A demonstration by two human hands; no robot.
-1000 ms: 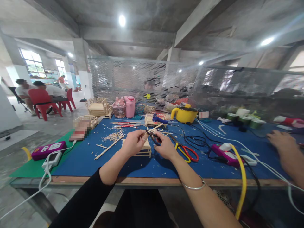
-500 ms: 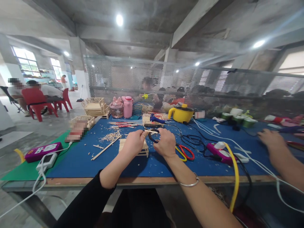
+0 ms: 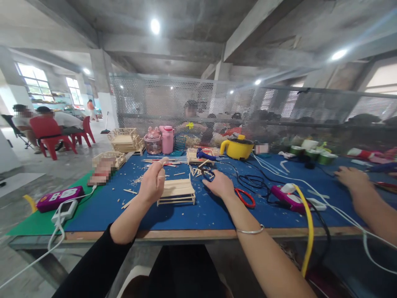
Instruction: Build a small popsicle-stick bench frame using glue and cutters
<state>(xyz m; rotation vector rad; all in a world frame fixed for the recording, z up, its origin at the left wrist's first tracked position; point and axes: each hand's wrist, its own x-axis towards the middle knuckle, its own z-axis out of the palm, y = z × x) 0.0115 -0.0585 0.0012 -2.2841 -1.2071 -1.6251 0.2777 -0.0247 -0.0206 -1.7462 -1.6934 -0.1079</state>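
My left hand (image 3: 151, 182) is raised over the left end of a small slatted wooden stand (image 3: 176, 188), its fingers closed. Whatever lies in those fingers is hidden or too small to make out. On the right, my right hand (image 3: 221, 185) is low over the mat, thumb and fingers around the handles of a black-handled cutting tool (image 3: 207, 172). Several short cut sticks (image 3: 196, 171) lie just left of that tool. Behind them, a blue glue gun (image 3: 206, 155) rests against another small wooden frame (image 3: 192, 156).
Red-handled scissors (image 3: 245, 198) lie right of my right hand. Black cables (image 3: 252, 181) and a purple power strip (image 3: 288, 198) are farther right, near a co-worker's hand (image 3: 352, 180). A yellow pot (image 3: 238, 147) and pink bottle (image 3: 167, 140) stand at the back.
My hands have moved apart. The left has gone left, uncovering the stand; the right has lowered the cutting tool toward the mat. Short sticks now show beside it.
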